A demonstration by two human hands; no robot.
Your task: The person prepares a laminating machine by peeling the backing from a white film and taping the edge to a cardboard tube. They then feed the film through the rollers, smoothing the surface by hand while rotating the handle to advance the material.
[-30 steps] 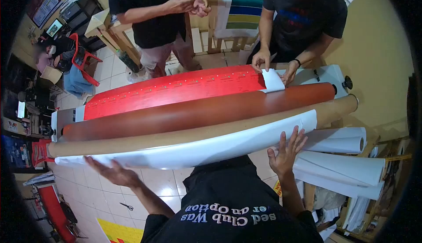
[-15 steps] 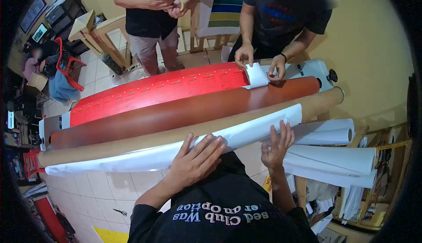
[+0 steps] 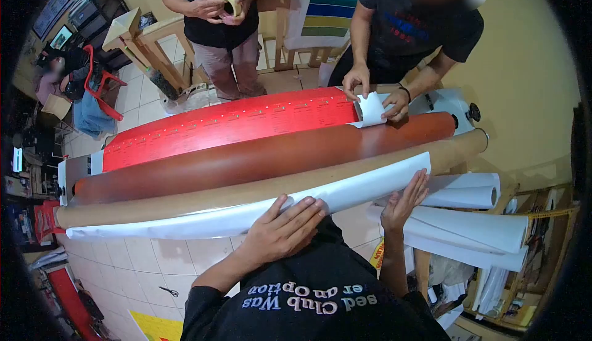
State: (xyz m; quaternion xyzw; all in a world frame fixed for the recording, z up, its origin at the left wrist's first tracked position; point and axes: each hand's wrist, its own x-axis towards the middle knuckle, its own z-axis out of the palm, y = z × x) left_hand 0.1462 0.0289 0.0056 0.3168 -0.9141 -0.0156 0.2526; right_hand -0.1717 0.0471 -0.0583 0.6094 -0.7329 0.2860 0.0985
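My left hand (image 3: 285, 230) lies flat with fingers stretched over a white sheet (image 3: 185, 222) that hangs along the near side of a long brown cardboard tube (image 3: 246, 197). Near the sheet's right end, my right hand (image 3: 404, 201) touches its lower edge, fingers extended. Behind the tube runs a long reddish-brown roller (image 3: 265, 160). Beyond that, a red printed sheet (image 3: 234, 125) lies on the machine. A co-worker's hands hold a curled white end piece (image 3: 371, 108) at the red sheet's right end.
Another person holds a tape roll (image 3: 230, 7) across the machine. Large white rolls (image 3: 462, 227) rest at my right beside a wooden rack. Scissors (image 3: 168, 291) lie on the tiled floor (image 3: 135, 273) at left. A black knob (image 3: 473, 112) sticks out at the machine's right end.
My right hand has slid slightly rightward along the sheet's edge. The co-worker's hands and the white end piece have shifted a little. The other person's tape roll has turned and lowered.
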